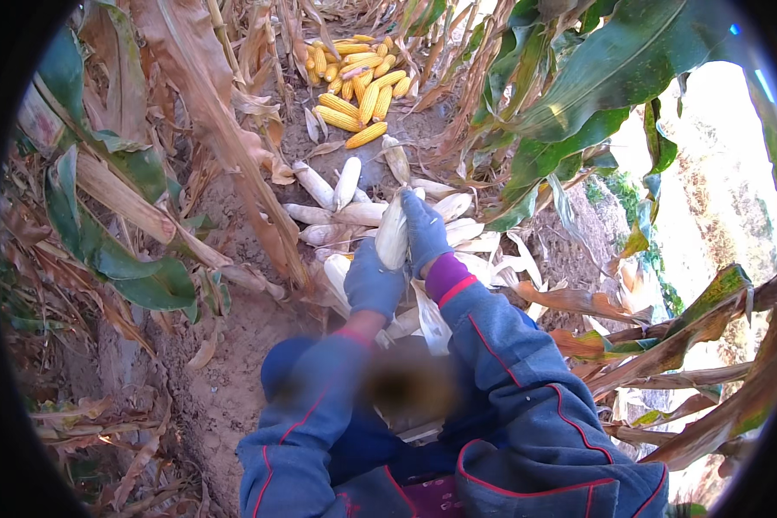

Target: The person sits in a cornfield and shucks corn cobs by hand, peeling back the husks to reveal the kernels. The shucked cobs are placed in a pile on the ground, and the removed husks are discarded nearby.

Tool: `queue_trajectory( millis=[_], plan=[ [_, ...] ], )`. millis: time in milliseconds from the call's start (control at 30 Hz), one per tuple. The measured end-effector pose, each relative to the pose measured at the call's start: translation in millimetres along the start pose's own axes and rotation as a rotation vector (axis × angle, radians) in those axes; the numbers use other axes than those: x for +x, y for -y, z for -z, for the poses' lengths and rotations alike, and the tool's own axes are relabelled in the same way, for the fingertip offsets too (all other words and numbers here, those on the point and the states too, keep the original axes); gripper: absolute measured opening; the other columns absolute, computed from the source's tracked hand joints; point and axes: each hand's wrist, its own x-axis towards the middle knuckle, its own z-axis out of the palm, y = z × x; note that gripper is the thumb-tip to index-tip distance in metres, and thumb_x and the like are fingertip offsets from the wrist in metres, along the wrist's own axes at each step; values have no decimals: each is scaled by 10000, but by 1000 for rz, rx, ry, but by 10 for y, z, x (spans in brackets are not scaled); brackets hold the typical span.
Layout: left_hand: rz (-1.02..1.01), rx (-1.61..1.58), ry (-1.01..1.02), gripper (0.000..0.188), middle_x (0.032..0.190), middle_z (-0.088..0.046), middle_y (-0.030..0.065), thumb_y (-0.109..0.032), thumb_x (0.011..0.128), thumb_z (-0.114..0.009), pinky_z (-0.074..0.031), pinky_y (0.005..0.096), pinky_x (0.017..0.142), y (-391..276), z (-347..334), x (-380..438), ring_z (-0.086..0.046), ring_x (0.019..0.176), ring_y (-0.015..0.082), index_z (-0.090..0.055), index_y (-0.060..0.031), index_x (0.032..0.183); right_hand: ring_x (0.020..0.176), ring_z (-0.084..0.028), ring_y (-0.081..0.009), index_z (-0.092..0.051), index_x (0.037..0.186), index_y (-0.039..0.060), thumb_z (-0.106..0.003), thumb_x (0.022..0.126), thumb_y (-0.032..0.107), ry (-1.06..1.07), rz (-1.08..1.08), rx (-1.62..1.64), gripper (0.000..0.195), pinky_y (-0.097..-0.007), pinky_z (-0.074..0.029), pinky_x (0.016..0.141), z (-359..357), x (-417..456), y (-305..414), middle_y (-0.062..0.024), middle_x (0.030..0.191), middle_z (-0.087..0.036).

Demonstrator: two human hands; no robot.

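Both hands wear blue-grey gloves and hold one ear of corn in its pale husk [392, 234], its tip pointing away from me. My left hand [373, 277] grips the lower end from the left. My right hand [423, 226] is closed along the upper right side, near the tip. Around and beneath them lies a heap of ears in pale husks [360, 214], with loose, peeled husk leaves [432, 318] by my right wrist. Farther off, bare yellow corn cobs [368, 97] lie in a pile on the soil. The fingertips are partly hidden by the ear.
Dry corn stalks and leaves [233, 149] lean in at the left, above brown soil [217, 395]. Large green corn leaves [596, 84] overhang the upper right. Dry stalks [686, 379] cross the right side near my right sleeve. My bent knees are below the hands.
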Motion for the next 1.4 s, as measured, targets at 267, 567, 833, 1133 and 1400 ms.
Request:
queue_trajectory(
  millis=[267, 567, 833, 1133, 1400],
  plan=[
    [173, -72, 89, 493, 1020, -638, 176, -225, 730, -727, -500, 382, 802, -175, -84, -44, -640, 924, 320, -505, -70, 1142, 706, -531, -121, -658, 924, 10, -568, 900, 248, -196, 129, -81, 255, -272, -437, 671, -64, 17, 75, -27, 799, -607],
    [338, -1149, 446, 611, 1114, -582, 70, -314, 792, -731, -474, 312, 846, -196, 109, 78, -574, 967, 167, -454, -70, 1280, 627, -501, -151, -644, 835, -19, -579, 915, 241, -218, 407, -547, 280, -331, -439, 629, 117, 283, -67, -66, 692, -603],
    [230, -1214, 244, 412, 1000, -618, 47, -299, 843, -709, -486, 265, 748, -120, 39, 199, -589, 853, 121, -565, -41, 1131, 584, -487, -99, -623, 753, 31, -558, 917, 169, -163, 196, -118, 224, -240, -398, 554, -125, 53, -49, -17, 650, -550],
    [147, -1013, 70, 379, 943, -620, 43, -308, 848, -709, -488, 266, 711, -122, -27, 237, -579, 806, 113, -587, -25, 1068, 568, -493, -91, -621, 775, 32, -551, 914, 171, -208, 198, -5, 209, -225, -387, 529, -183, 66, -11, -17, 649, -560],
    [506, -1801, 200, 467, 946, -628, 67, -310, 760, -777, -501, 298, 711, -6, 47, 401, -608, 811, 156, -587, -10, 1063, 628, -515, -102, -626, 798, 52, -568, 903, 201, -207, 77, 150, 191, -229, -405, 597, -164, 64, 80, -11, 704, -575]
  ],
)
